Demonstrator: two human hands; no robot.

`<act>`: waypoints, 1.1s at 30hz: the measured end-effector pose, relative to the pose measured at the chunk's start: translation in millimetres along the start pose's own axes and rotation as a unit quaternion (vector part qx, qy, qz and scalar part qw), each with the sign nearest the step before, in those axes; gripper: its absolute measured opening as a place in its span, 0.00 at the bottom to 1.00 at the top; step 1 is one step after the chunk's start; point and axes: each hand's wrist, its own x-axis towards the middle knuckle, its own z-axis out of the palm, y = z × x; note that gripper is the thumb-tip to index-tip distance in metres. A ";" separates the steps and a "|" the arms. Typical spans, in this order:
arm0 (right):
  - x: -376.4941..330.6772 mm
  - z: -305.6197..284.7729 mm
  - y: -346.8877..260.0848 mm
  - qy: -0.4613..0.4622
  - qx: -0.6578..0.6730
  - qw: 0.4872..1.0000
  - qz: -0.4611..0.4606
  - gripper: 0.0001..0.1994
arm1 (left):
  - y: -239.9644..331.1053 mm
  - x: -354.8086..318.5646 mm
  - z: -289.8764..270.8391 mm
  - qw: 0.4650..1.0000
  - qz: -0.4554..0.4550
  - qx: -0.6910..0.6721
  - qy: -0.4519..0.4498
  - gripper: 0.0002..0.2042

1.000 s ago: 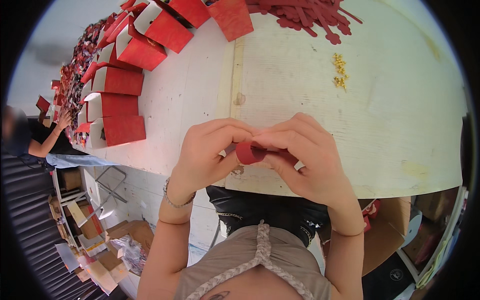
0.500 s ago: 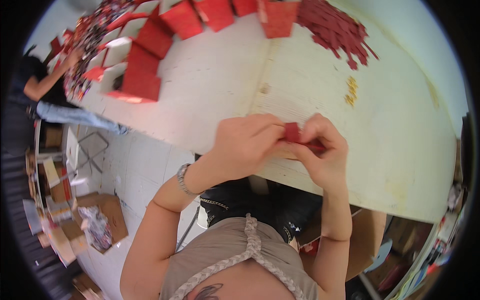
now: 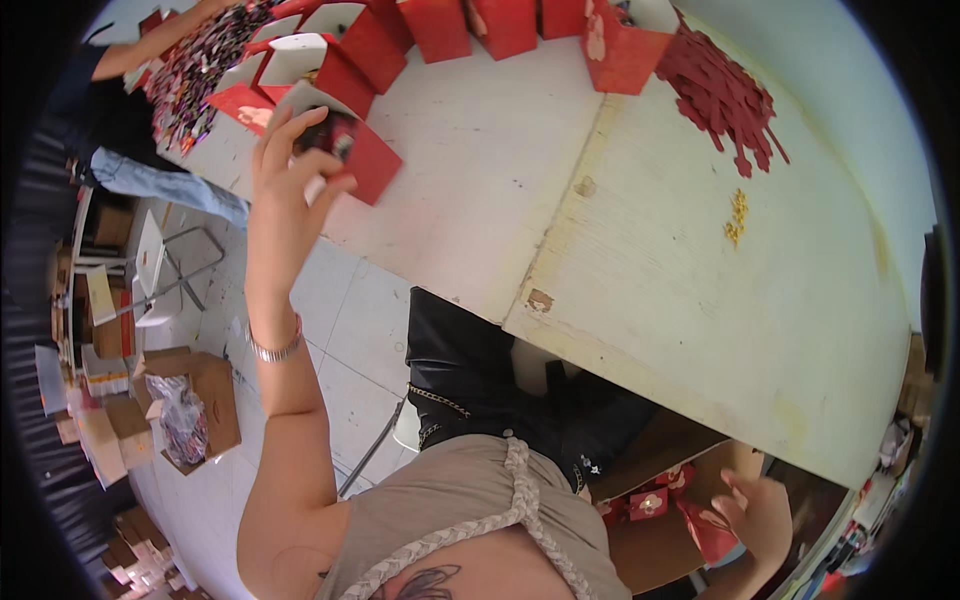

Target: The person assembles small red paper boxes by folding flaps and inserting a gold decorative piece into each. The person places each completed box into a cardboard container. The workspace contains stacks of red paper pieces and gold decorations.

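Note:
My left hand [image 3: 290, 170] reaches over the nearest red box [image 3: 372, 168], an open-topped one with dark contents inside. Its fingers are spread and bent at the box's mouth, and nothing shows between them. At the lower right, below the table's edge, my right hand [image 3: 757, 512] hangs over an open cardboard box [image 3: 640, 555]. The fingers there are apart with no item visible in them. Inside that carton lie several red pieces with pale flower shapes, among them a small red square piece [image 3: 649, 504] with a gold centre.
More red boxes [image 3: 435, 30] line the white table's [image 3: 450, 200] far side. A heap of dark red strips [image 3: 725, 95] and small gold pieces [image 3: 737, 218] lie to the right. At far left, a person [image 3: 80, 140] reaches over a pile of small colourful items [image 3: 200, 85]. A folding chair [image 3: 175, 262] stands behind.
Both hands were together over the table with a small red piece. Now they are apart: the left is up at the red box, the right down over the carton. The red piece is gone from between them.

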 end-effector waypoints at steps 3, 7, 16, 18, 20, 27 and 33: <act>45.3 14.6 -11.7 0.098 0.015 0.979 -0.180 0.19 | 48.4 -2.7 -3.2 0.983 0.061 -0.154 -0.072 0.11; 146.8 14.4 -64.0 0.176 0.278 0.868 -0.371 0.38 | 92.3 12.4 3.5 0.945 0.102 -0.252 -0.183 0.11; 194.9 87.9 -102.0 0.272 0.591 0.614 -0.448 0.30 | 121.1 1.2 79.8 0.697 -0.068 -0.683 -0.210 0.23; 199.7 94.2 -109.7 0.278 0.566 0.604 -0.488 0.32 | 148.0 -9.5 88.7 0.606 -0.094 -0.782 -0.113 0.39; 199.3 86.4 -110.9 0.307 0.448 0.690 -0.479 0.34 | 162.0 -24.4 104.8 0.604 -0.041 -0.795 -0.023 0.42; 217.6 90.0 -118.3 0.382 0.467 0.660 -0.448 0.28 | 159.6 -30.3 130.6 0.651 -0.011 -0.758 -0.039 0.31; 206.5 72.4 -143.6 0.518 0.396 0.661 -0.372 0.06 | 174.5 -10.2 116.6 0.749 -0.168 -0.641 0.024 0.07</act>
